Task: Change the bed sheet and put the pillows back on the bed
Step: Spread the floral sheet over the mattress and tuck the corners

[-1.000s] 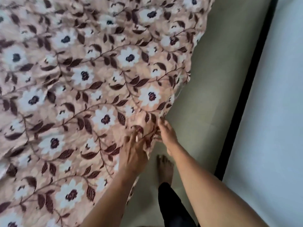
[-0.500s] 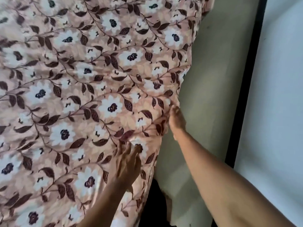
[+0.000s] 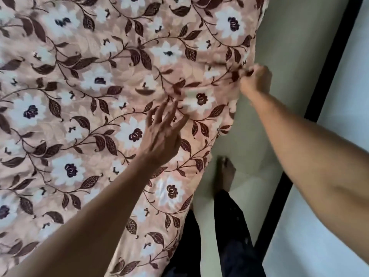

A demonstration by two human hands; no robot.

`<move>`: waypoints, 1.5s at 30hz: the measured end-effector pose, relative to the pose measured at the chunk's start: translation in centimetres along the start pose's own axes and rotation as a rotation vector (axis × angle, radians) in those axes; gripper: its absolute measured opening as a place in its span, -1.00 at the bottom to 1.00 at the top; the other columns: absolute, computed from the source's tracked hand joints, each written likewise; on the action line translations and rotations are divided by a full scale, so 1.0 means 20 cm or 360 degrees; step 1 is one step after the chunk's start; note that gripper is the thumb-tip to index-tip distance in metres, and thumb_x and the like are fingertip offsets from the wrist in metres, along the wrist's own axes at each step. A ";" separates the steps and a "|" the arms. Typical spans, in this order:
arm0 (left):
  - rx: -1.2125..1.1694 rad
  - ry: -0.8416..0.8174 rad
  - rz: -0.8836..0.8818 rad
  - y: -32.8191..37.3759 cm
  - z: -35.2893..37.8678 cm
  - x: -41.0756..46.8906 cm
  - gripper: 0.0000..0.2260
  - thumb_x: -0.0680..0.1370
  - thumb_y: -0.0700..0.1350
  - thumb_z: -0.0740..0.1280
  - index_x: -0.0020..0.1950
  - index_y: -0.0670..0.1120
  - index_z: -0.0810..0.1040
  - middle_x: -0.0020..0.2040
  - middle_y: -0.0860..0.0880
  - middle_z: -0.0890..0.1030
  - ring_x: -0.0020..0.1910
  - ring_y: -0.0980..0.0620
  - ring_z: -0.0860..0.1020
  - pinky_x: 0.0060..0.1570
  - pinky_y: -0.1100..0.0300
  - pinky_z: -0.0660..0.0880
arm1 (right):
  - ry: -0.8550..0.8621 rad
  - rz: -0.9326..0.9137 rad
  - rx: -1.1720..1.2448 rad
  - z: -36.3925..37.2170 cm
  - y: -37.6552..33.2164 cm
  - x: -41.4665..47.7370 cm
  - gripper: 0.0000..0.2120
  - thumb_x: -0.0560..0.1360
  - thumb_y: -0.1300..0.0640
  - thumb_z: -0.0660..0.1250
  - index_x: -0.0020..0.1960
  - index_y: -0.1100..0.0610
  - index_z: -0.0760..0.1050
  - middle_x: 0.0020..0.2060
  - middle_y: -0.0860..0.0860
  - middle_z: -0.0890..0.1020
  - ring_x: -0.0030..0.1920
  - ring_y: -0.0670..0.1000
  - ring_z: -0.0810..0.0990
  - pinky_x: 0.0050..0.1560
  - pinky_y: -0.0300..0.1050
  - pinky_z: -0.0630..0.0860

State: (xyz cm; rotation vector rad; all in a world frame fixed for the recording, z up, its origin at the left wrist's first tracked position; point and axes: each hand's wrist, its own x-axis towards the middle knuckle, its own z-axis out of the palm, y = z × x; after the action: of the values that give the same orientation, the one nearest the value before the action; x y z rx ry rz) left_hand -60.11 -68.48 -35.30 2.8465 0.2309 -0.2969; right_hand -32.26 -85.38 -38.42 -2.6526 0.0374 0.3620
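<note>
From the head view I read the floral bed sheet [image 3: 79,96] spread across the left and centre of the frame. Its right edge hangs beside the pale green floor [image 3: 289,56].

The left hand [image 3: 161,134] lies on the sheet's top surface near that edge. Its fingers are straight and fanned apart and grip nothing.

The right hand [image 3: 255,80] sits further up, at the sheet's edge. Its fingers are curled tight and pinch a gathered fold of fabric. Creases run from that pinch toward the left hand.

One bare foot [image 3: 226,170] stands on the floor just beside the hanging edge, below a dark trouser leg [image 3: 231,226]. I note a black strip [image 3: 329,56] along the floor's far side.
</note>
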 end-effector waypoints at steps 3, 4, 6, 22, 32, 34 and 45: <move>0.0006 -0.0091 0.0028 -0.03 0.00 0.12 -0.41 0.57 -0.01 0.27 0.60 0.18 0.23 0.67 -0.15 -0.04 0.64 -0.25 -0.06 0.48 -0.42 0.07 | 0.0097 0.0070 -0.0009 0.01 -0.08 0.17 -0.63 0.49 -0.01 0.29 0.18 0.16 0.66 0.14 0.13 0.71 0.20 0.14 0.65 0.16 -0.07 0.53; 0.0008 -0.0130 0.0026 -0.03 0.00 0.16 -0.40 0.58 0.00 0.27 0.61 0.20 0.18 0.67 -0.15 -0.08 0.64 -0.25 -0.08 0.47 -0.45 0.05 | 0.0104 0.0071 0.0003 0.01 -0.09 0.18 -0.67 0.50 0.02 0.30 0.17 0.14 0.66 0.14 0.11 0.71 0.20 0.12 0.65 0.16 -0.10 0.52; -0.0001 -0.0187 -0.0018 -0.01 -0.01 0.22 -0.39 0.61 0.04 0.23 0.62 0.25 0.08 0.67 -0.13 -0.15 0.63 -0.27 -0.13 0.44 -0.50 0.03 | 0.0138 0.0043 0.0098 0.01 -0.09 0.15 -0.75 0.58 0.05 0.33 0.16 0.15 0.65 0.16 0.09 0.70 0.19 0.09 0.63 0.09 -0.15 0.43; -0.0007 -0.0372 -0.0026 0.29 -0.15 0.61 -0.37 0.63 0.08 0.23 0.63 0.26 0.00 0.67 0.00 -0.22 0.62 -0.27 -0.21 0.43 -0.52 0.08 | -0.0254 0.0424 0.0327 -0.06 0.25 0.26 -0.86 0.41 0.21 0.41 -0.07 0.09 0.71 -0.11 0.11 0.76 -0.04 0.14 0.73 0.04 -0.02 0.67; -0.0232 -0.0080 -0.0144 0.36 -0.32 0.91 -0.73 0.54 -0.18 0.32 0.14 0.05 0.70 0.11 -0.07 0.71 -0.06 -0.04 0.67 -0.21 0.11 0.63 | -0.0711 0.0306 0.0071 -0.35 0.26 0.37 -0.72 0.50 0.18 0.37 0.19 0.10 0.65 0.13 0.14 0.70 0.12 0.16 0.68 0.13 -0.08 0.61; -0.0284 0.0164 -0.0236 0.32 -0.37 1.08 -0.79 0.51 -0.27 0.30 -0.08 -0.08 0.72 -0.25 -0.08 0.69 -0.42 -0.02 0.59 -0.53 0.16 0.51 | -0.0697 0.0201 0.0135 -0.35 0.18 0.46 -0.80 0.51 0.10 0.40 0.09 0.11 0.68 0.03 0.11 0.74 0.04 0.13 0.70 0.08 -0.07 0.63; -0.0405 0.0580 -0.0402 0.00 -0.35 1.85 -0.77 0.31 -0.54 0.31 -0.19 -0.24 0.52 -0.33 -0.17 0.50 -0.45 -0.02 0.39 -0.50 0.24 0.18 | -0.0717 -0.0325 -0.0200 -0.28 -0.14 1.03 -0.79 0.45 0.02 0.54 -0.01 0.11 0.64 -0.08 0.12 0.73 -0.05 0.15 0.71 -0.07 -0.04 0.62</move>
State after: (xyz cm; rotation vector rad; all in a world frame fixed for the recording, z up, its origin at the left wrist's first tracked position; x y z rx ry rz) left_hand -23.05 -61.81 -36.89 2.5961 0.6527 0.1959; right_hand -10.81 -84.63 -37.64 -2.5991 -0.4066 0.9041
